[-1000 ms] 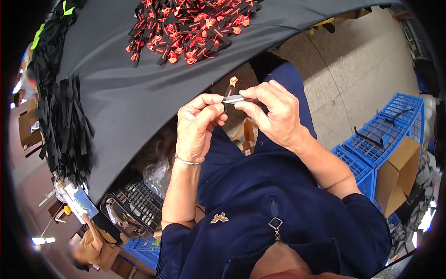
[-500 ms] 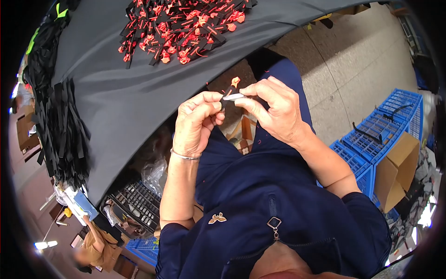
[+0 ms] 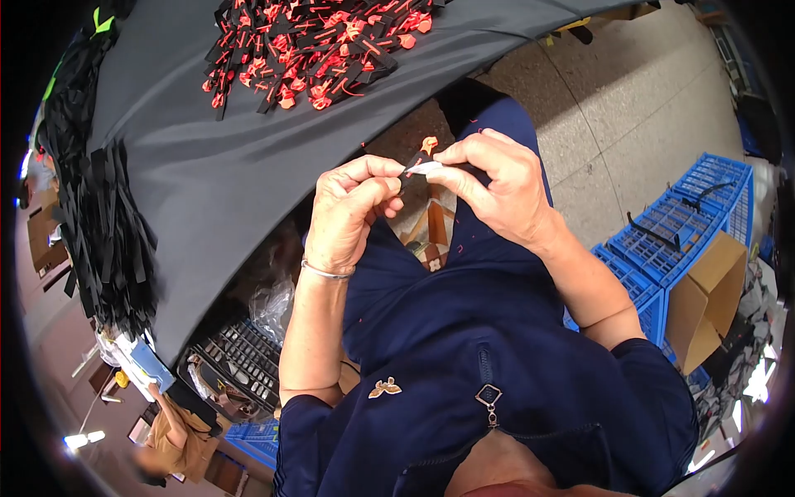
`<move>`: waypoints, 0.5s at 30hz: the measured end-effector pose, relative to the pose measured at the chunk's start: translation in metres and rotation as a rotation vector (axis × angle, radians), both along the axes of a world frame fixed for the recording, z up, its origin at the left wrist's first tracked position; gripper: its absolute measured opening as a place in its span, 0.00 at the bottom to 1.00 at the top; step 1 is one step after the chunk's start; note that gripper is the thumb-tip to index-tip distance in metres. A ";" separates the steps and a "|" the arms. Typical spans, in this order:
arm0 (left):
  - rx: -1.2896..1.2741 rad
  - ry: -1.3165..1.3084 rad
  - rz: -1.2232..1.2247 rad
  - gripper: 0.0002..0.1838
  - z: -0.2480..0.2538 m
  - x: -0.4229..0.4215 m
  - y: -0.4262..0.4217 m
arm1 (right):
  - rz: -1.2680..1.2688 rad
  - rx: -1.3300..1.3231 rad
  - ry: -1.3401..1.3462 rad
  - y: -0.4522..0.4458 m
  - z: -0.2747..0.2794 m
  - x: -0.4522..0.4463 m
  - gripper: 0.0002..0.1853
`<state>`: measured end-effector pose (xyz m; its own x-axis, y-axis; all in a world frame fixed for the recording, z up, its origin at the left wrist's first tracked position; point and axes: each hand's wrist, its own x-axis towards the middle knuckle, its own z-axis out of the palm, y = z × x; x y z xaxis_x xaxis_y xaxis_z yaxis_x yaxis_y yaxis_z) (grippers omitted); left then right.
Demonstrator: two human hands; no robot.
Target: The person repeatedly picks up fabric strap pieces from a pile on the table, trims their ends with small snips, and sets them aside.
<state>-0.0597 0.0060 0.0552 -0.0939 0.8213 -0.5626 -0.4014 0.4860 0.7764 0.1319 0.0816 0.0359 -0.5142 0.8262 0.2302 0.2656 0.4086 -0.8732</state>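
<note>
In front of my lap, my left hand (image 3: 354, 207) pinches a short black fabric strap (image 3: 420, 157) between thumb and forefinger. An orange piece (image 3: 429, 144) shows at the strap's far end, with red thread on the fabric. My right hand (image 3: 505, 186) is closed with thumb and forefinger on a small whitish pointed tool (image 3: 426, 168), whose exact kind I cannot make out. Its tip lies against the strap, close to my left fingertips. Part of the strap is hidden by my fingers.
A heap of black straps with orange ends (image 3: 315, 58) lies on the dark cloth-covered table (image 3: 224, 166). Long black strips (image 3: 112, 240) hang at its left edge. Blue crates (image 3: 654, 240) and a cardboard box (image 3: 708, 298) stand right. Another person (image 3: 178, 439) is at lower left.
The whitish tool's tip has shifted slightly along the strap towards my left fingertips. Both hands keep their pinch. The whole view has moved a little.
</note>
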 end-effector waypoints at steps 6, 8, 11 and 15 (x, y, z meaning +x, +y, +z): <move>0.247 0.687 -0.182 0.05 0.004 0.026 -0.009 | -0.041 -0.903 0.277 -0.005 0.004 -0.001 0.15; 0.454 0.975 -0.248 0.07 0.014 0.036 -0.010 | 0.055 -0.994 0.222 -0.005 -0.001 -0.002 0.15; 0.704 1.232 -0.138 0.09 0.005 0.042 -0.017 | 0.071 -0.900 0.266 -0.005 -0.001 0.001 0.09; 0.414 0.698 0.151 0.09 -0.001 0.058 -0.033 | 0.098 -0.723 0.323 -0.010 0.004 0.001 0.05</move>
<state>-0.0016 -0.0272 0.0547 -0.4354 0.9001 0.0114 0.2017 0.0852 0.9757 0.1327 0.0711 0.0397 -0.5916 0.7821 -0.1957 -0.0535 -0.2803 -0.9584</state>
